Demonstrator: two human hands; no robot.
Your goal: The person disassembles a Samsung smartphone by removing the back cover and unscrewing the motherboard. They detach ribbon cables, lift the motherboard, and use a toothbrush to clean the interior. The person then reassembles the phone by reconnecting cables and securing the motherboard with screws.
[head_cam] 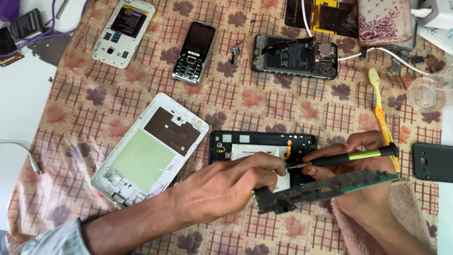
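Floral checked cloth covers worktop (264, 106). Left hand (231, 186) grip pinches end of long green circuit board (330, 186), held level above opened black tablet (257, 141). Right hand (363, 163) grip closed around green-shafted screwdriver (349, 157), tip just above board. White tablet shell (148, 151) beside left forearm.

White table (23, 108), floral checked cloth (264, 101), even daylight
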